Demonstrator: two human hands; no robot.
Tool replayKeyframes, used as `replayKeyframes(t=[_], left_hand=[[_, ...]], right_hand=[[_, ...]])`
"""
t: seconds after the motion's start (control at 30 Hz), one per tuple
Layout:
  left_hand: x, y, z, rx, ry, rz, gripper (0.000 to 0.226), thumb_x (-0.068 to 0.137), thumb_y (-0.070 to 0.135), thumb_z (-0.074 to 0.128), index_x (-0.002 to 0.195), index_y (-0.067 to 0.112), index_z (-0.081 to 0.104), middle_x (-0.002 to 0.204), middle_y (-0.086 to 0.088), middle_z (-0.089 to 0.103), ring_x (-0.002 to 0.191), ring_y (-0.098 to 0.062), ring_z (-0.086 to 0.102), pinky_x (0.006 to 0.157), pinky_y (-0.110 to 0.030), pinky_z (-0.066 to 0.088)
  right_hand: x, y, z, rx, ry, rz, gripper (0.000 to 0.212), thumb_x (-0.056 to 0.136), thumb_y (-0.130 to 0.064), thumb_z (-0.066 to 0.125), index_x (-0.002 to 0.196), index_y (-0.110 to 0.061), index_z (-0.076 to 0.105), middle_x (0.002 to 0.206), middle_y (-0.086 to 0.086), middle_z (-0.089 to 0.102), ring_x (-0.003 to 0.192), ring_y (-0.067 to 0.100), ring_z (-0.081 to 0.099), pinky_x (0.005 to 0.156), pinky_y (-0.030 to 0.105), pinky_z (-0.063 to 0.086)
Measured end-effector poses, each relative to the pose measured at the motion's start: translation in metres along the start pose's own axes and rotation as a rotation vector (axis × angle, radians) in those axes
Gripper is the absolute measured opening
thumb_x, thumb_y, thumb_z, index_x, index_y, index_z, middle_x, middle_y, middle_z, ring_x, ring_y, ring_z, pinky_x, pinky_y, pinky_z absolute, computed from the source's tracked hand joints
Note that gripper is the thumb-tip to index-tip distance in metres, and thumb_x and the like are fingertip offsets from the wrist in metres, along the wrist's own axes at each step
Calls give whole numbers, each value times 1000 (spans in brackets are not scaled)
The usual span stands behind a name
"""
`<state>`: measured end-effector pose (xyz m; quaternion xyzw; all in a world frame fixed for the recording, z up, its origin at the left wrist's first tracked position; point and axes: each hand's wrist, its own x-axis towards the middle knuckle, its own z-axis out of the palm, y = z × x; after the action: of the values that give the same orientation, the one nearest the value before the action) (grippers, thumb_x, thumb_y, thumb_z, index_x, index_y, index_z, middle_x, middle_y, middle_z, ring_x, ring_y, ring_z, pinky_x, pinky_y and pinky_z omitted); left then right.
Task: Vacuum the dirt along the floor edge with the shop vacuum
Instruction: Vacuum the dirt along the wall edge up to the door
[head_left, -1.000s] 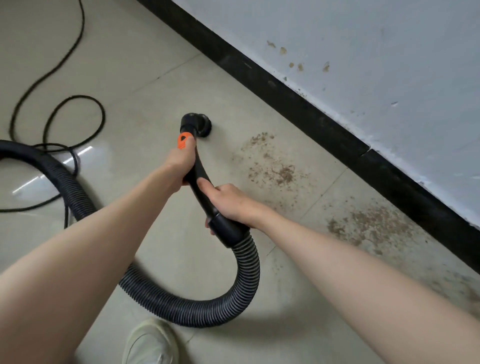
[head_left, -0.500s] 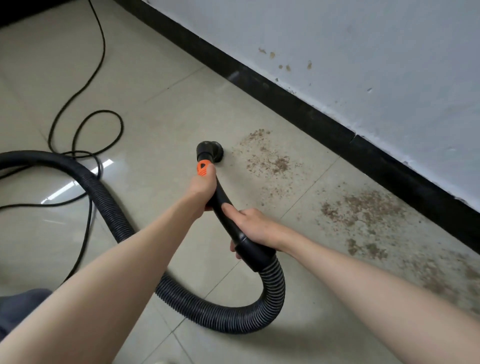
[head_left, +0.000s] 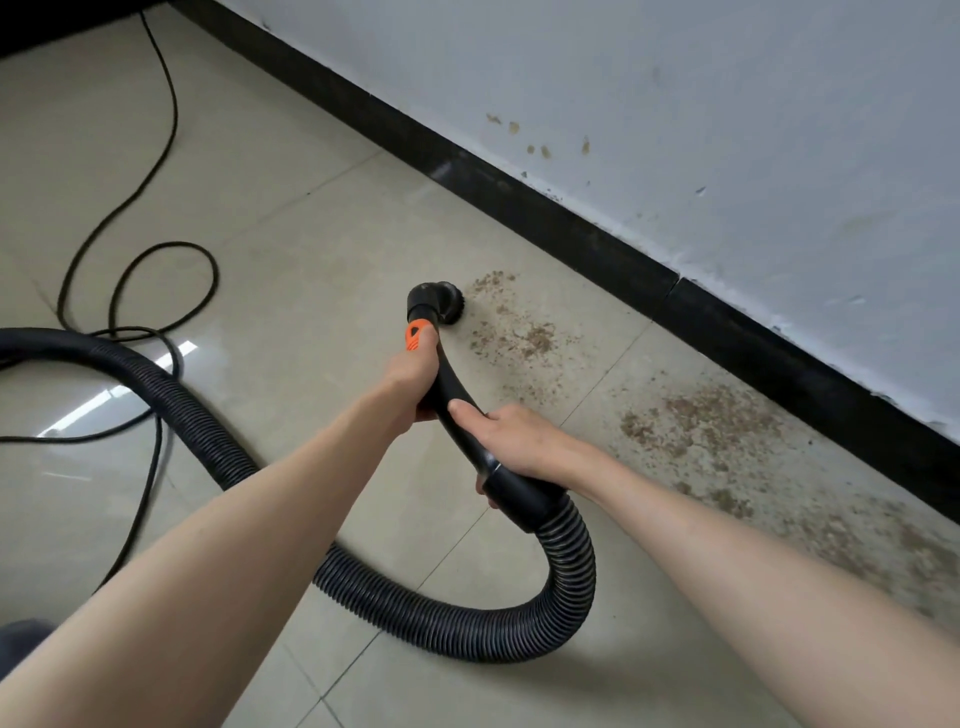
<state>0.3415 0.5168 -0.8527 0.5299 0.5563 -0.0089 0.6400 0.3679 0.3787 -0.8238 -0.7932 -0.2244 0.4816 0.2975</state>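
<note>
No brand name, label or writing can be read anywhere; the only marking is an orange tab (head_left: 414, 336) on the black wand (head_left: 451, 387), and nothing printed on it is legible.

Counted: two hands, one wand, one ribbed hose (head_left: 569, 582), one thin black cord (head_left: 156, 291) looped at the left of the frame, and two main patches of dirt.

The left hand (head_left: 413, 382) grips the wand near the middle of the frame, just below the orange tab, its fingers curled round the tube from the left side. The right hand (head_left: 511, 441) grips the wand lower down and to the right, just above the black cuff where the hose joins; its thumb (head_left: 465, 410) lies along the top of the tube and the other fingers wrap underneath, mostly hidden. The wand thus runs through both fists, curving up from the cuff to the round nozzle (head_left: 439, 304) above the left hand.

The nozzle sits at the left edge of the smaller dirt patch (head_left: 519, 335), centre of the frame; whether it touches the tile cannot be told. The larger dirt patch (head_left: 711, 431) spreads to the right, close to the black baseboard (head_left: 571, 228) that runs diagonally under the pale wall (head_left: 727, 104).

The hose loops down from the cuff across the lower middle and passes behind the left forearm to the left edge of the frame over beige tile floor (head_left: 291, 218).
</note>
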Motion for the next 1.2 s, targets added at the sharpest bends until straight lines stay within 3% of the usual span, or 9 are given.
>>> replayKeyframes(t=[0.17, 0.27, 0.43, 0.5, 0.63, 0.77, 0.93, 1.03, 1.2], left_hand=[[2, 11, 17, 40, -14, 25, 46, 95, 51, 34, 101, 8, 49, 81, -5, 54, 71, -19, 57, 58, -32, 50], [7, 19, 27, 77, -21, 46, 48, 95, 51, 33, 105, 7, 50, 82, -5, 54, 71, -19, 57, 54, -30, 49], [15, 30, 50, 132, -31, 103, 44, 97, 48, 33, 105, 7, 48, 80, -4, 52, 67, -16, 54, 48, -27, 44], [17, 35, 58, 150, -43, 114, 45, 97, 48, 33, 107, 7, 48, 80, -3, 52, 66, -15, 54, 47, -26, 43], [23, 43, 76, 191, -64, 136, 46, 97, 50, 34, 109, 7, 47, 81, -4, 53, 66, -16, 55, 46, -26, 43], [27, 50, 94, 223, -92, 167, 44, 97, 49, 33, 107, 8, 46, 80, -3, 51, 66, -15, 54, 48, -26, 44], [31, 49, 113, 269, -114, 188, 44, 97, 51, 32, 89, 11, 48, 79, -1, 51, 66, -14, 53, 49, -26, 43], [29, 47, 115, 300, -120, 194, 47, 97, 53, 31, 104, 9, 48, 80, -2, 51, 67, -14, 53, 49, -26, 43], [28, 39, 107, 320, -194, 190, 50, 94, 56, 34, 102, 11, 52, 85, -6, 58, 73, -21, 60, 58, -28, 50]], right_hand=[[7, 6, -15, -6, 5, 12, 57, 93, -60, 37, 74, -10, 53, 92, 22, 71, 85, 38, 67, 88, 48, 54], [13, 10, -24, 15, 13, 3, 54, 94, -59, 38, 74, -11, 51, 84, 20, 69, 74, 32, 63, 84, 48, 53], [26, 23, -40, 39, 48, 10, 56, 92, -62, 38, 76, -11, 54, 87, 23, 71, 80, 37, 67, 86, 50, 54], [31, 29, -46, 69, 48, 23, 57, 92, -63, 39, 78, -11, 56, 80, 19, 72, 71, 32, 67, 84, 47, 56], [37, 39, -58, 126, 50, 37, 60, 90, -66, 38, 87, -9, 59, 77, 19, 72, 66, 29, 66, 83, 50, 56], [40, 46, -69, 135, 76, 41, 64, 94, -61, 35, 91, -4, 63, 65, 8, 72, 67, 24, 67, 86, 45, 55], [41, 59, -70, 137, 161, 58, 62, 93, -62, 35, 82, -8, 62, 61, 6, 70, 63, 25, 68, 81, 44, 57], [39, 61, -66, 157, 191, 63, 64, 92, -64, 36, 79, -6, 62, 70, 12, 72, 69, 32, 69, 80, 46, 57], [27, 58, -46, 183, 234, 100, 64, 92, -65, 35, 82, -8, 62, 84, 17, 73, 77, 32, 70, 78, 40, 57]])
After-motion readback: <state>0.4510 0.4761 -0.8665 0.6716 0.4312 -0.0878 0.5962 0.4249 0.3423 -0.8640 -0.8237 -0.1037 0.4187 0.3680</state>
